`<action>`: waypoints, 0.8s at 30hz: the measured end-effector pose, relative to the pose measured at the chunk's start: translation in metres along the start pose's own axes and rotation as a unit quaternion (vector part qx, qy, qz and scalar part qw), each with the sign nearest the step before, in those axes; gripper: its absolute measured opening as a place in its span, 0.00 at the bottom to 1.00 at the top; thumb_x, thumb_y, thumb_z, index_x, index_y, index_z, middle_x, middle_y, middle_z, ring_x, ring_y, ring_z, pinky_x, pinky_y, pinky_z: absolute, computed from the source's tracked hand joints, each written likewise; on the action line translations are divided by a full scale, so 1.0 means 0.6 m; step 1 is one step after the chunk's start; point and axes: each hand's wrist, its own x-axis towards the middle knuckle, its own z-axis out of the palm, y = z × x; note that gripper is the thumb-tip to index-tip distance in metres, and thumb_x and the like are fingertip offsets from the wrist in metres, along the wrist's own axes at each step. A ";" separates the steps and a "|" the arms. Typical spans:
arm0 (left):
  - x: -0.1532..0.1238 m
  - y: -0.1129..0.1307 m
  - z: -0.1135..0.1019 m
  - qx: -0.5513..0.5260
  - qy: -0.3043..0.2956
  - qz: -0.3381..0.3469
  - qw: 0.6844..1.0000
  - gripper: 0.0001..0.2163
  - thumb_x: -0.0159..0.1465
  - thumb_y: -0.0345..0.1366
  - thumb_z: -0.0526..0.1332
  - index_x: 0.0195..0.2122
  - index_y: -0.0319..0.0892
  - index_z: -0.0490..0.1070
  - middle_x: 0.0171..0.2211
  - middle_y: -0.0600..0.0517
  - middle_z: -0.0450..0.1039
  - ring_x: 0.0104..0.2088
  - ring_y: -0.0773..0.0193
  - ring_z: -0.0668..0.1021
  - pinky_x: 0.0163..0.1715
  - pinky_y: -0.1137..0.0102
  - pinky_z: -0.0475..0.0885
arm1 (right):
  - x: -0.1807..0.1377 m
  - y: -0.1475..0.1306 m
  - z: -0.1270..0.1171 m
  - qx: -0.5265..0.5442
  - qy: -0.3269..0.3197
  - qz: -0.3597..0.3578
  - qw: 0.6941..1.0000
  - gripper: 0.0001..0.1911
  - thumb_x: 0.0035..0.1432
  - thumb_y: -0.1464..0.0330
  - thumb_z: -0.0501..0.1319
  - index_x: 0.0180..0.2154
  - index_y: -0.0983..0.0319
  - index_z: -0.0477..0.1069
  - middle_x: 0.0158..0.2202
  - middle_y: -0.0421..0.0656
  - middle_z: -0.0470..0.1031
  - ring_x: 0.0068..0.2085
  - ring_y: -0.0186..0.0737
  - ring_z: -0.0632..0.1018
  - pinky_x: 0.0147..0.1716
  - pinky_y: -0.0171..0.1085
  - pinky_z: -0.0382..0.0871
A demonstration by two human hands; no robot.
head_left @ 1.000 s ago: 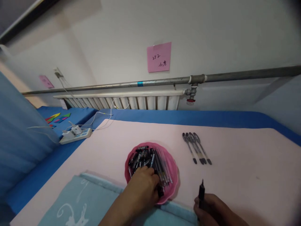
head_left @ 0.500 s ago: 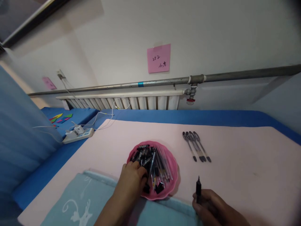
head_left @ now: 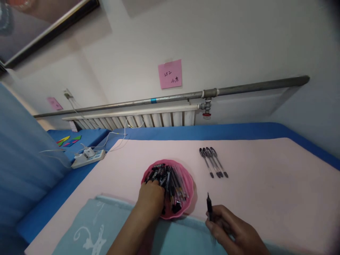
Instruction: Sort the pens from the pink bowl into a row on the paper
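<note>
A pink dish (head_left: pixel 190 184) heaped with black pens and caps sits on the pink mat near me. My left hand (head_left: pixel 150 196) reaches into its near left side, fingers curled down among the pens; what they grip is hidden. My right hand (head_left: pixel 228 228) rests on the mat right of the dish, closed round a black pen (head_left: pixel 209 207) held upright with its tip up. Several capped pens (head_left: pixel 213 162) lie side by side in a row further back on the right.
A light blue cloth (head_left: pixel 87 230) with a white figure lies at the mat's near edge. A white power strip (head_left: pixel 89 157) with cables sits on the blue surface at left. A radiator (head_left: pixel 138 120) and pipe run along the back wall.
My left hand has shifted leftward within the dish. My right hand with the pen has drifted slightly left. The view has pulled back and tilted.
</note>
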 end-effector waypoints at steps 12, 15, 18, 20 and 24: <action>0.022 -0.014 0.001 -0.014 0.000 0.014 1.000 0.10 0.49 0.27 0.59 0.31 0.36 0.79 0.41 0.31 0.75 0.39 0.41 0.77 0.35 0.55 0.69 | -0.009 -0.017 0.001 0.044 -0.005 -0.028 0.999 0.07 0.54 0.65 0.56 0.25 0.57 0.63 0.18 0.33 0.61 0.22 0.33 0.65 0.23 0.32 0.58; 0.024 -0.026 0.000 -0.053 0.002 0.019 0.998 0.07 0.44 0.27 0.62 0.25 0.40 0.78 0.37 0.38 0.76 0.36 0.47 0.78 0.34 0.61 0.69 | -0.008 -0.016 0.001 0.050 -0.009 -0.036 0.998 0.07 0.55 0.65 0.56 0.25 0.57 0.63 0.18 0.33 0.60 0.21 0.33 0.65 0.22 0.32 0.58; 0.014 -0.041 -0.005 -0.119 0.015 0.027 0.992 0.04 0.44 0.27 0.62 0.22 0.41 0.75 0.31 0.45 0.76 0.34 0.54 0.77 0.32 0.66 0.69 | -0.007 -0.013 0.000 0.054 -0.012 -0.040 0.998 0.07 0.55 0.65 0.56 0.25 0.58 0.63 0.18 0.32 0.60 0.21 0.33 0.64 0.22 0.32 0.58; -0.004 -0.047 -0.007 -0.171 0.033 0.029 0.984 0.04 0.49 0.29 0.60 0.25 0.41 0.74 0.30 0.48 0.76 0.32 0.58 0.77 0.31 0.69 0.69 | -0.007 -0.011 -0.001 0.075 -0.010 -0.035 0.997 0.08 0.55 0.65 0.56 0.25 0.58 0.63 0.18 0.32 0.61 0.22 0.33 0.65 0.23 0.32 0.58; -0.053 -0.027 0.019 -0.466 0.041 0.046 0.883 0.05 0.57 0.36 0.57 0.32 0.40 0.68 0.27 0.52 0.75 0.27 0.65 0.77 0.29 0.71 0.70 | -0.007 -0.012 -0.004 0.212 -0.028 0.000 0.977 0.09 0.57 0.62 0.56 0.29 0.59 0.64 0.19 0.34 0.66 0.21 0.32 0.67 0.22 0.33 0.60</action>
